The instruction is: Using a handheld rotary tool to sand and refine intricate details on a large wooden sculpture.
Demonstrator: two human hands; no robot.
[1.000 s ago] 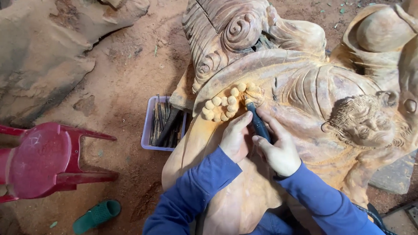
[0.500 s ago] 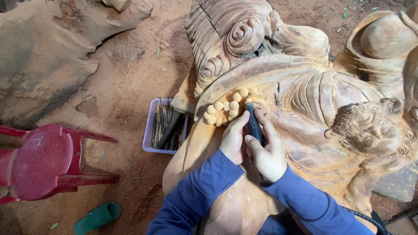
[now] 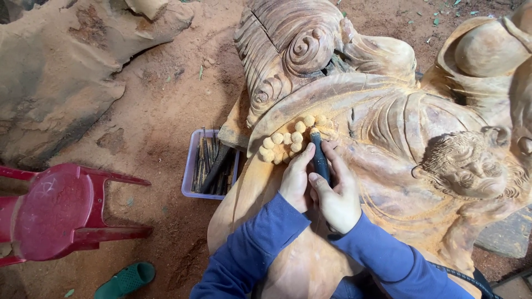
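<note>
Head view: right hand (image 3: 339, 195) grips a dark rotary tool (image 3: 320, 156) — its tip on the pale beads (image 3: 288, 138) of the carving (image 3: 388, 127) — while the left hand (image 3: 296, 180), fingers curled, steadies the tool. A slip could gouge a bead. Since the earlier frame both hands have crept slightly leftward — grip unchanged.

Soft even daylight, sharp focus, faint shadows
</note>
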